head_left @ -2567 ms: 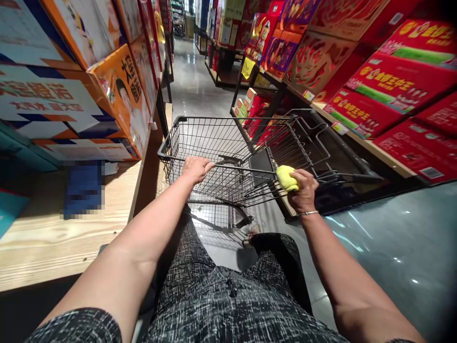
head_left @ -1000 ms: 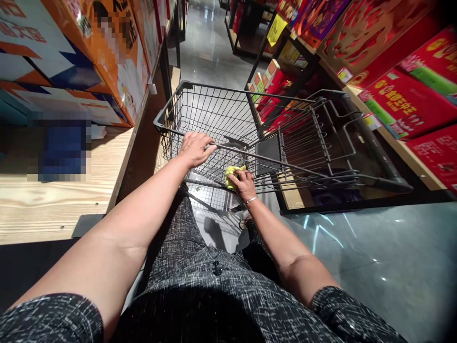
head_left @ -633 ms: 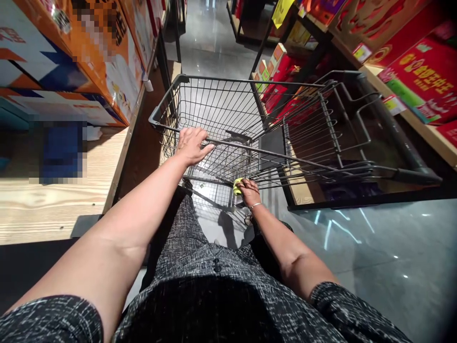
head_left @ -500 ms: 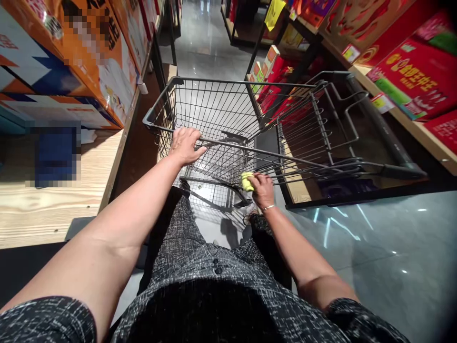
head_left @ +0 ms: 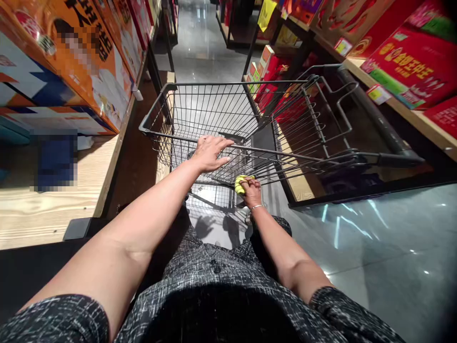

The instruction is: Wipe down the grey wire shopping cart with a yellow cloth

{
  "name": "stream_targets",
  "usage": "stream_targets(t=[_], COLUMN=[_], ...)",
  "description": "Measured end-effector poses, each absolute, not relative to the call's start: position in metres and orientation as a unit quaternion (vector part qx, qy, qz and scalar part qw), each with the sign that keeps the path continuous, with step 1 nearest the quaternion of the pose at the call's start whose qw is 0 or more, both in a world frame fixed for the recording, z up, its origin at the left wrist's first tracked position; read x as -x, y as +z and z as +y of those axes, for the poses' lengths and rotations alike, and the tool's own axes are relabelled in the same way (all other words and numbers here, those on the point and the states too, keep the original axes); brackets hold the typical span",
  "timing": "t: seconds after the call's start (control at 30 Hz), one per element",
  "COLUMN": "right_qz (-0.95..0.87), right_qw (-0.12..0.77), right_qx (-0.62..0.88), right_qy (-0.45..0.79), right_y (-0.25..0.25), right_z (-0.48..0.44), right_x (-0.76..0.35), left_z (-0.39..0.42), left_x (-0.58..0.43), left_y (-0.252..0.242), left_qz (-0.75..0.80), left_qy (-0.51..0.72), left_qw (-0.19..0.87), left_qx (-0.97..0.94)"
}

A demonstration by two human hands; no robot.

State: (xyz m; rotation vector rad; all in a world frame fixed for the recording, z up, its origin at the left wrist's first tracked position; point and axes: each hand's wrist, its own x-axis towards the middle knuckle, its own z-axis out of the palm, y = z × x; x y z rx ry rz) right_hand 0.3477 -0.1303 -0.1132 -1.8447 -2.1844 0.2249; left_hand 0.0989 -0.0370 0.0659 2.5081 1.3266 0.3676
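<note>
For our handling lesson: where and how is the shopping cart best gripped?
Probably by the handle, at the end of the cart on the person's right, with a wrapping grip from its near end: it is a long, thick tube, and the shelf appears close on its far side.

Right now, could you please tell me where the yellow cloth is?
In the head view, near centre, the yellow cloth is in the right hand beside the shopping cart.
</note>
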Motion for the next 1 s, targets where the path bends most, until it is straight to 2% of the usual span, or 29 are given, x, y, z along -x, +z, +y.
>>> stream_targets(t=[0.13, 0.27, 0.47, 0.6, 0.7, 0.87, 1.0], right_qz=[-0.775, -0.762, -0.683, -0.577, -0.579, -0.678, -0.746], right_qw=[0.116, 0.141, 0.355, 0.41, 0.401, 0.299, 0.273], right_qx=[0.614, 0.629, 0.593, 0.624, 0.634, 0.641, 0.584], right_qy=[0.096, 0.06, -0.236, -0.33, -0.319, -0.201, -0.168], right_y=[-0.127, -0.098, 0.001, 0.051, 0.051, 0.011, -0.006], right_z=[-0.134, -0.137, -0.154, -0.158, -0.153, -0.133, -0.129], right_x=[-0.334, -0.362, -0.437, -0.447, -0.417, -0.345, -0.334], left_z=[-0.03, -0.025, -0.023, -0.038, -0.052, -0.057, -0.049], left_x=[-0.094, -0.084, -0.081, -0.114, -0.144, -0.158, -0.145], left_y=[0.06, 0.059, 0.068, 0.083, 0.087, 0.075, 0.072], left_qz=[0.461, 0.483, 0.561, 0.519, 0.446, 0.445, 0.443], left_qy=[0.162, 0.177, 0.15, 0.129, 0.126, 0.155, 0.148], left_qw=[0.149, 0.148, 0.109, 0.122, 0.141, 0.125, 0.125], left_qx=[-0.86, -0.845, -0.807, -0.836, -0.875, -0.873, -0.876])
